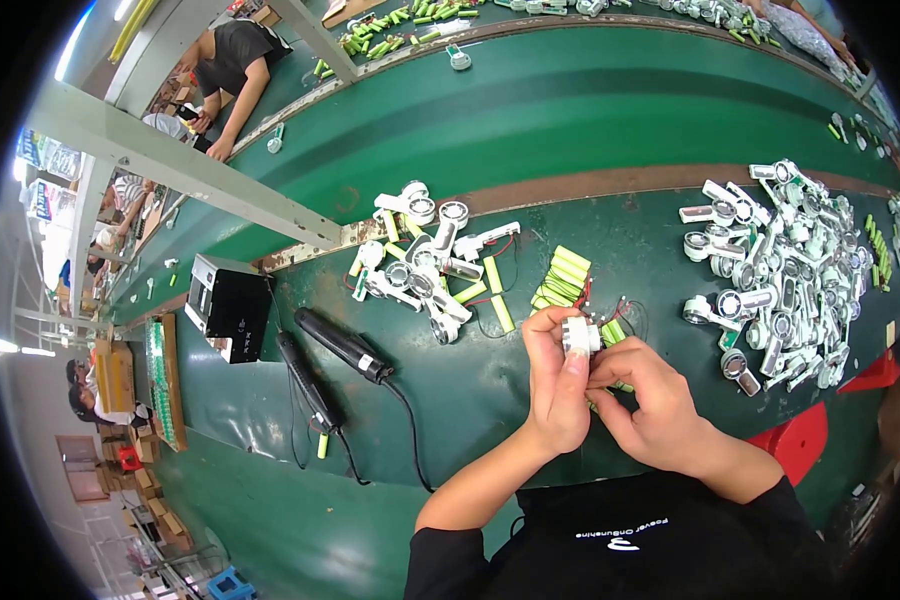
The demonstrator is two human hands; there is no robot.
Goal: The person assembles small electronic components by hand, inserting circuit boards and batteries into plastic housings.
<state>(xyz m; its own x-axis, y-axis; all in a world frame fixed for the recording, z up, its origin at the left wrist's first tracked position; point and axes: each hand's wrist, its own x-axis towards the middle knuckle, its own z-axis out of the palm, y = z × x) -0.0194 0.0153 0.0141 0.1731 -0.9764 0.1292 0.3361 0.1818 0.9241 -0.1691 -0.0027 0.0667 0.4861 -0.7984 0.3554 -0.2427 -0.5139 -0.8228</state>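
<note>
My left hand [558,400] is closed around the white head of a small handheld fan [576,336], raised over the green workbench. My right hand [660,405] is drawn in beside it, with thumb and fingers pinched just below the fan; what they grip is hidden. Beyond both hands lies a group of green battery cells [564,275] with thin red and black wires. More green shows around and behind my right fingers. A heap of white and grey fan parts [430,270], mixed with cells, lies to the left of the batteries.
At right is a large pile of fan parts [785,280]. Two black corded tools [342,345] and a black-and-white box [232,308] lie left. Behind runs a green conveyor belt [590,95]; a metal post [200,165] crosses the left. A red stool [798,440] stands near right. A co-worker [235,75] sits far left.
</note>
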